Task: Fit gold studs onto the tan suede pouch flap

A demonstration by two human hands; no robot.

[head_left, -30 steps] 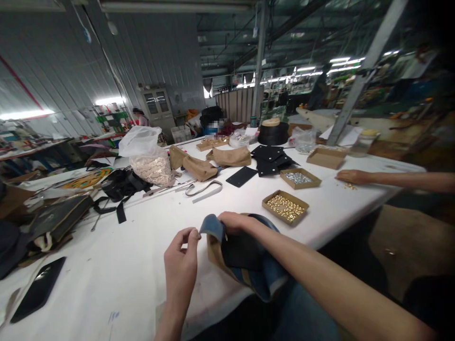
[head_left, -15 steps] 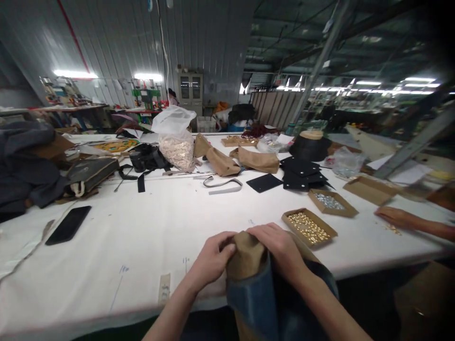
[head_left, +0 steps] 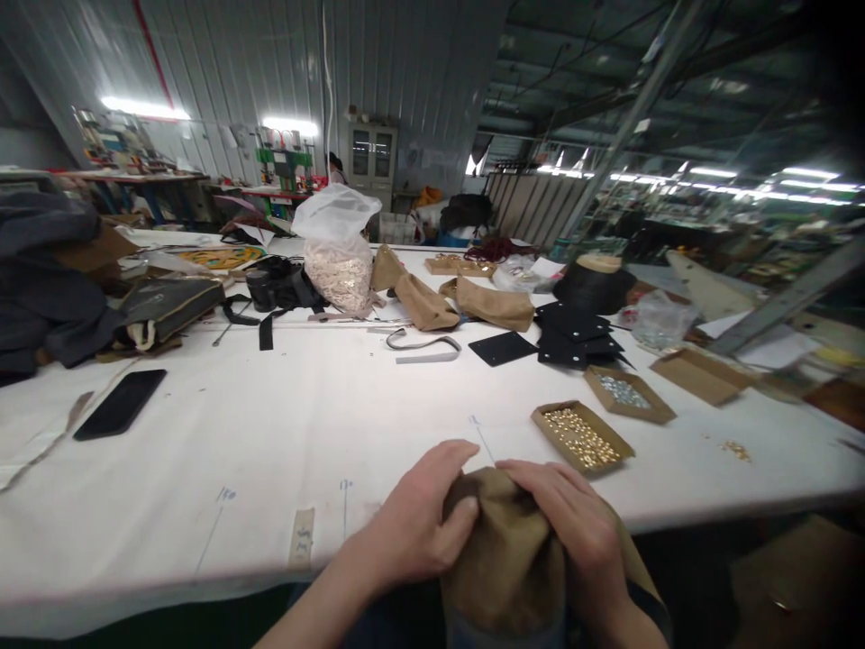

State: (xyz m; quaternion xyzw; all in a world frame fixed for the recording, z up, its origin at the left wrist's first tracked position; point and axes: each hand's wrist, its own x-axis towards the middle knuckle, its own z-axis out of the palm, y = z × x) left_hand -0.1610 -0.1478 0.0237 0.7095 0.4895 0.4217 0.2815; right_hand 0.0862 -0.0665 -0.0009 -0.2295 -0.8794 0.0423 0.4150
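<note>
A tan cloth piece (head_left: pixel 506 550), with a blue part at its lower end, stands bunched at the table's front edge. It looks like a bag or pouch, but its full shape is hidden. My left hand (head_left: pixel 423 514) grips its upper left side, thumb toward me and fingers along the far side. On the opposite side, my right hand (head_left: pixel 574 518) is wrapped over the top and right edge, fingers close together. Just beyond that hand lies a cardboard tray (head_left: pixel 625 453) of small gold metal pieces (head_left: pixel 581 437).
Another tray (head_left: pixel 666 415) holds silver pieces; loose gold bits (head_left: pixel 735 450) lie to the right. Black panels (head_left: pixel 578 333), tan cloth pieces (head_left: pixel 496 305), a grey strap (head_left: pixel 425 357) and a filled plastic bag (head_left: pixel 338 270) occupy the back. A phone (head_left: pixel 122 404) lies left.
More tan cloth shows between my hands, and the blue part has dropped lower. My hands are slightly lower and farther apart. Another person's hand at the right has left the view.
</note>
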